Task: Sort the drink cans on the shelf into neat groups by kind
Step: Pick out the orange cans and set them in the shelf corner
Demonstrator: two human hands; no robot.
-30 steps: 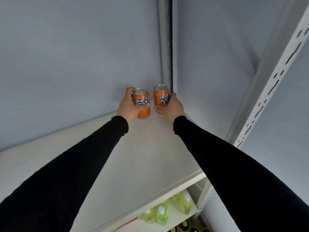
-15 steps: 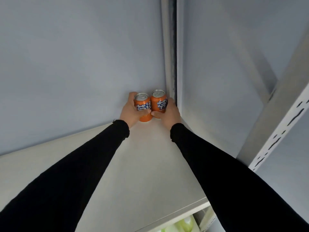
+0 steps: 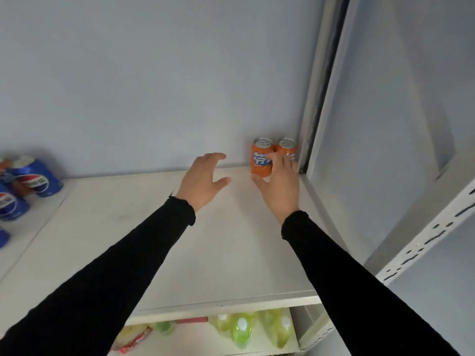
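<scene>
Done: two orange cans grouped upright in shelf corner | Left: blue cans jumbled, unsorted | left hand spread, empty | right hand loosely touching orange cans

Orange cans, blue-white lettering; blue cans, red-white-blue logo; black sleeves.

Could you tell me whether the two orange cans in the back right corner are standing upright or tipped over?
Upright. Both orange cans show their silver tops facing up, side by side on the shelf.
</scene>
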